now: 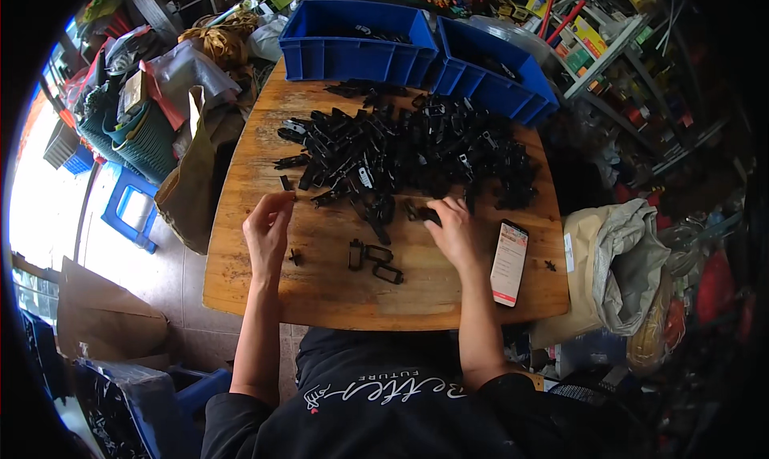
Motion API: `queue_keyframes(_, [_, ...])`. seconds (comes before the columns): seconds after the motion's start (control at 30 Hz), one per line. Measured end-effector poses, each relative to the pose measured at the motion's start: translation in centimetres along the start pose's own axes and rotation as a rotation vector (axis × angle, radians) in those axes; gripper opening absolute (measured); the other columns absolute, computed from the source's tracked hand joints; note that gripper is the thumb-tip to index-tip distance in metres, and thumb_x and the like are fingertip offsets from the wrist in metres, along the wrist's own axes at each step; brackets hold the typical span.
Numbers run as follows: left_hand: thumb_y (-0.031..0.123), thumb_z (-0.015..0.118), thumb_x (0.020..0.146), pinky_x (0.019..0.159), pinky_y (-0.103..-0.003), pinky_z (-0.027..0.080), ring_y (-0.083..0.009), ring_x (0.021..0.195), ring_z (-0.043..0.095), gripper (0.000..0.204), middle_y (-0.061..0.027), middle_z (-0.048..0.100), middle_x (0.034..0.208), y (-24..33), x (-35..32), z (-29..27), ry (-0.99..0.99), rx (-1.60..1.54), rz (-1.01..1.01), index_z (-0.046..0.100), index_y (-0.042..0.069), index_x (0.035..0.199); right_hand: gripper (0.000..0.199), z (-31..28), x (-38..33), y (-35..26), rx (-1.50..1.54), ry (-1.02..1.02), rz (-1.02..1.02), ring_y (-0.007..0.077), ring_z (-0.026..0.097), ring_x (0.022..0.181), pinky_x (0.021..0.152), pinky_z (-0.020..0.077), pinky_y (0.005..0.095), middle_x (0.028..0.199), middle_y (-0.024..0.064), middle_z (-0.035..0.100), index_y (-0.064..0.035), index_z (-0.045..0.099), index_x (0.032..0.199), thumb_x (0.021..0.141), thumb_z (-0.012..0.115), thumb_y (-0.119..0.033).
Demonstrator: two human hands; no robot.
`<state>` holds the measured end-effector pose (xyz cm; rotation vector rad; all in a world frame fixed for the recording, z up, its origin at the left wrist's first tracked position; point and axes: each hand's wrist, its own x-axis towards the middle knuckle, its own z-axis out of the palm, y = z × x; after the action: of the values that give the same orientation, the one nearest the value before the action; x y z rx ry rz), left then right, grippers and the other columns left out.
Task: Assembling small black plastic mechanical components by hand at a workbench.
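Note:
A wide heap of black plastic parts (pixel 360 150), some with silvery metal bits, covers the far half of the wooden table (pixel 336 295). At the heap's left front edge my left hand (pixel 269 228) has its fingers pinched together; a dark bit shows at the tips, too small to name. My right hand (pixel 453 228) grips a black plastic part (pixel 416 211) just in front of the heap. Between my hands, closer to me, lie several black rectangular frames (pixel 388 274). A small black piece (pixel 295 257) rests beside my left wrist.
Two blue bins (pixel 356 61) (pixel 489 90) with black parts inside stand at the table's far edge. A lit phone (pixel 509 263) lies right of my right forearm, and a small black piece (pixel 550 265) beyond it. Sacks (pixel 597 259) crowd the right side; a blue stool (pixel 128 207) stands left.

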<state>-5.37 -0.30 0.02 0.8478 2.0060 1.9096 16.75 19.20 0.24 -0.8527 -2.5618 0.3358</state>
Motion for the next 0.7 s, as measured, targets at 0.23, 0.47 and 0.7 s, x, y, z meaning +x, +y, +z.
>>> queue_keyframes(0.23, [0.001, 0.052, 0.085, 0.077, -0.022, 0.044, -0.0120, 0.085, 0.059, 0.016, -0.0059, 0.062, 0.088, -0.9, 0.1, -0.9, 0.006, -0.007, 0.017, 0.062, -0.003, 0.096, 0.026, -2.2, 1.0, 1.1, -0.014, 0.256, 0.337, 0.0317, 0.057, 0.075, 0.066, 0.0446, 0.0392, 0.079, 0.0147, 0.058, -0.0025, 0.048, 0.090, 0.075, 0.063, -0.018])
queue_keyframes(0.47, [0.005, 0.058, 0.084, 0.055, -0.018, 0.037, -0.0024, 0.061, 0.045, 0.011, 0.0024, 0.059, 0.073, -0.6, 0.3, 0.3, 0.034, -0.062, 0.074, 0.065, 0.003, 0.092, 0.034, -0.8, 1.4, 4.5, -0.113, 0.150, 0.435, 0.0344, 0.058, 0.078, 0.067, 0.0453, 0.0400, 0.082, 0.0181, 0.059, -0.0043, 0.046, 0.096, 0.079, 0.064, -0.028])
queue_keyframes(0.7, [0.002, 0.055, 0.083, 0.068, -0.022, 0.044, -0.0096, 0.076, 0.058, 0.014, -0.0031, 0.063, 0.082, -1.6, -0.3, -1.1, 0.017, 0.030, 0.021, 0.064, 0.000, 0.094, 0.026, -2.3, 4.8, 3.5, 0.776, 0.279, 0.393, 0.0065, 0.052, 0.071, 0.058, 0.0405, 0.0193, 0.084, 0.0010, 0.058, -0.0092, 0.054, 0.101, 0.080, 0.063, -0.021])
